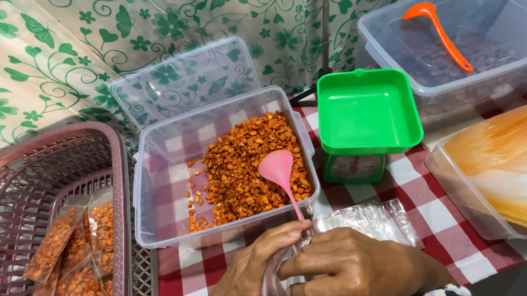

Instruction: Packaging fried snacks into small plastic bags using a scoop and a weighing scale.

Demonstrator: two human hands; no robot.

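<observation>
My left hand (255,269) and my right hand (353,270) meet at the bottom centre, both pinching a small clear plastic bag (279,286) between their fingers. Just beyond them stands a clear plastic tub (165,154) partly filled with orange-brown fried kernels (244,165). A pink plastic spoon (280,170) rests in the kernels, its handle leaning over the tub's near rim towards my hands. A stack of empty clear bags (372,218) lies on the checked cloth right of the tub.
A green kitchen scale (366,111) with a square pan stands behind the bags. A mauve basket (17,194) at left holds several filled packets (77,246). The tub's lid (185,76) leans at the back. Another tub with an orange spoon (438,31) and a tub of wrappers (506,163) stand at right.
</observation>
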